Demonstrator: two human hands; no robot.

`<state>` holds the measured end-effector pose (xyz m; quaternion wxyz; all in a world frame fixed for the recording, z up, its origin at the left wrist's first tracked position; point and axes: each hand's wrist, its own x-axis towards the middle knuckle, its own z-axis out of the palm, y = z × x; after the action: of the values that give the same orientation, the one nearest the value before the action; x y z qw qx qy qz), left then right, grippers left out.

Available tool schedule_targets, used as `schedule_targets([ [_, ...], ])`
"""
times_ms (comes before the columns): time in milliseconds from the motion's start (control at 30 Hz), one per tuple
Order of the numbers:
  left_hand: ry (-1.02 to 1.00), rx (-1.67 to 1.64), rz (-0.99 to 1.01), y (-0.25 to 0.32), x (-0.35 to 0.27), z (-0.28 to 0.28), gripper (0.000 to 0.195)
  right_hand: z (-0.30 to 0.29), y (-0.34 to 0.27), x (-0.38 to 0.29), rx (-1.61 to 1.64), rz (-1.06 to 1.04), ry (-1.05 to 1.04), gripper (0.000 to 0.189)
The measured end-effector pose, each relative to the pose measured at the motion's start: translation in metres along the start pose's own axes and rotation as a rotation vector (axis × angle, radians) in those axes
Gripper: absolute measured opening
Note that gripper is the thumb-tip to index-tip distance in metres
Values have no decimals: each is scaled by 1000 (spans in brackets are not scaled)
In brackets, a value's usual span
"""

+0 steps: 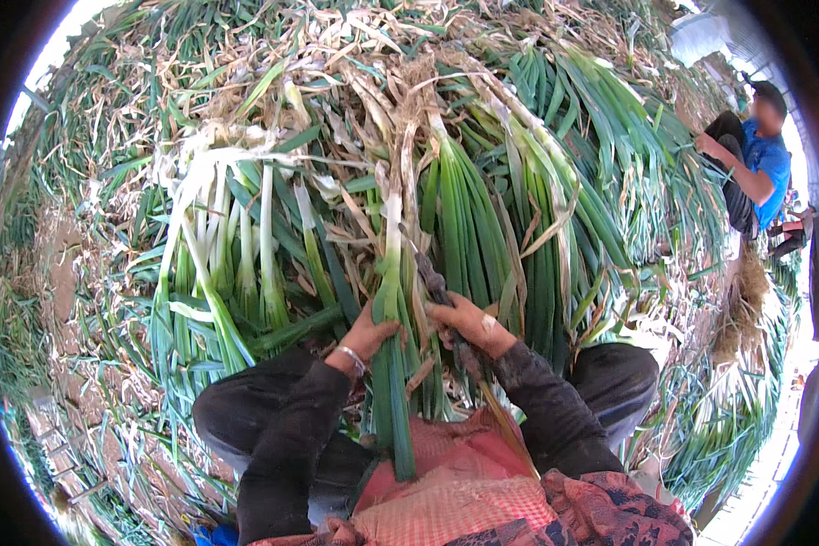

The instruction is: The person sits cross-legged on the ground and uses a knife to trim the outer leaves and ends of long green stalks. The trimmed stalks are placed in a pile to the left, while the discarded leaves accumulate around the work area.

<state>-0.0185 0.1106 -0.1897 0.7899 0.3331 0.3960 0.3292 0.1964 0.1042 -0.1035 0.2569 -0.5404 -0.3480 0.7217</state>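
My left hand [370,338] is closed around the green leaves of a leek-like onion stalk [391,266], whose white shank and roots point away from me. My right hand [471,324] grips the dark handle of a small knife [431,276], its tip beside the white shank. Loose dry outer leaves hang along the stalk near my right hand. On the left lies a bunch of stalks with clean white shanks [246,252]. Right of the knife lie unpeeled stalks [467,218] with green leaves, their brown roots pointing away.
Dry peeled leaves [355,34] cover the pile ahead. More green stalks [607,130] are heaped at the right. A person in a blue shirt [771,164] sits at the far right. Bundled stalks with roots [740,382] lie at the lower right. My bent knees flank the work.
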Motion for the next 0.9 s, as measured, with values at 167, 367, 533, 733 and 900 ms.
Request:
schedule_targets([
  [167, 52, -83, -210, 30, -14, 21, 60, -41, -49, 109, -105, 20, -25, 42],
  [367, -49, -129, -199, 34, -5, 19, 53, -71, -93, 191, -293, -245, 61, 37],
  [533, 65, -162, -268, 41, 4, 8, 33, -26, -32, 54, -255, 24, -114, 43],
  [733, 120, -41, -189, 30, 8, 7, 34, 27, 2, -83, -145, 93, -112, 48],
  [900, 125, 48, -123, 18, 13, -4, 38, 9, -26, -10, -30, -21, -49, 33],
])
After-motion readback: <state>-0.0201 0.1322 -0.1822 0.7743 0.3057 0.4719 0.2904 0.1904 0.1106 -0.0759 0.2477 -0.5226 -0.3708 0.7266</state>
